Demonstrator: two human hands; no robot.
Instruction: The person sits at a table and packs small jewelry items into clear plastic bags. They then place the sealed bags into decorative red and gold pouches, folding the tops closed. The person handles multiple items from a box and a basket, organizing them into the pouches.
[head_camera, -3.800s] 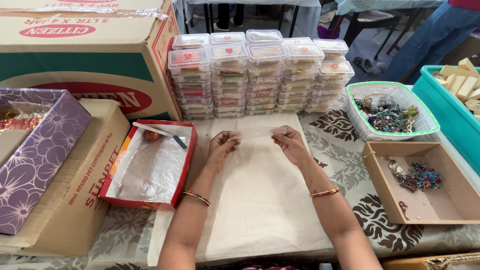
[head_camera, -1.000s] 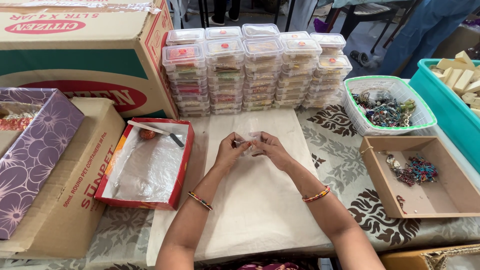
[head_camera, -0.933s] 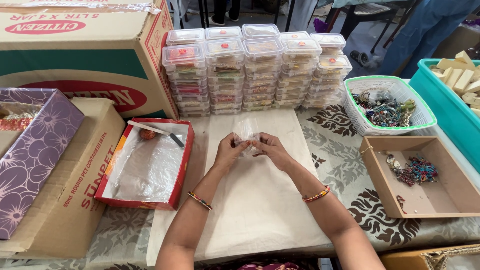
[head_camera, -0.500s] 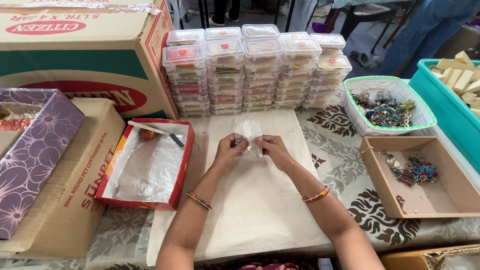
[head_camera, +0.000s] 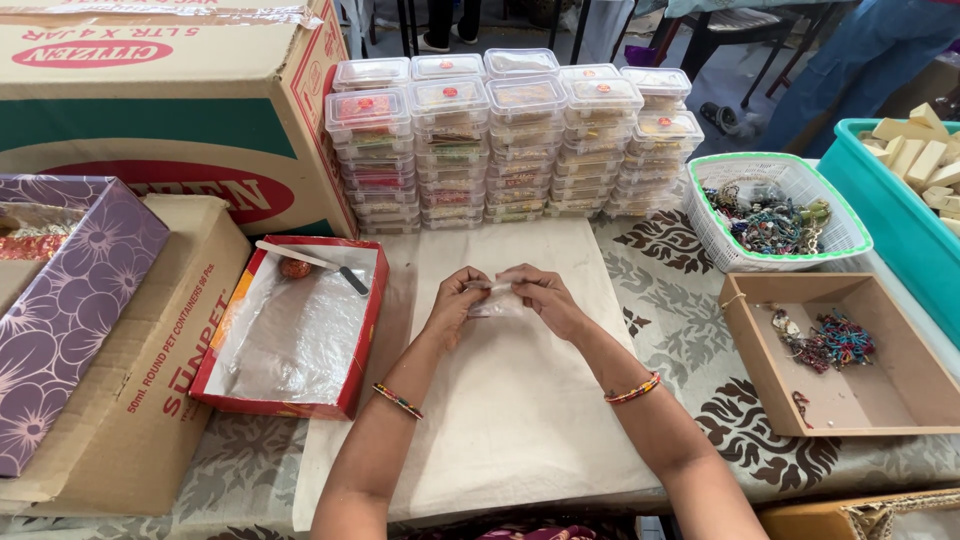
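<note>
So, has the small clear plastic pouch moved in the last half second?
Yes. The small clear plastic pouch went from upright to folded down, away from the stacked clear containers.

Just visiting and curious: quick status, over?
Left hand and right hand pinch small clear plastic pouch over cream cloth. Nothing in the way.

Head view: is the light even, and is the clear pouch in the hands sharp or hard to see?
Head view: soft, even light with faint shadows; the clear pouch between left hand and right hand is nearly invisible, its edges lost against the pale cloth.
</note>
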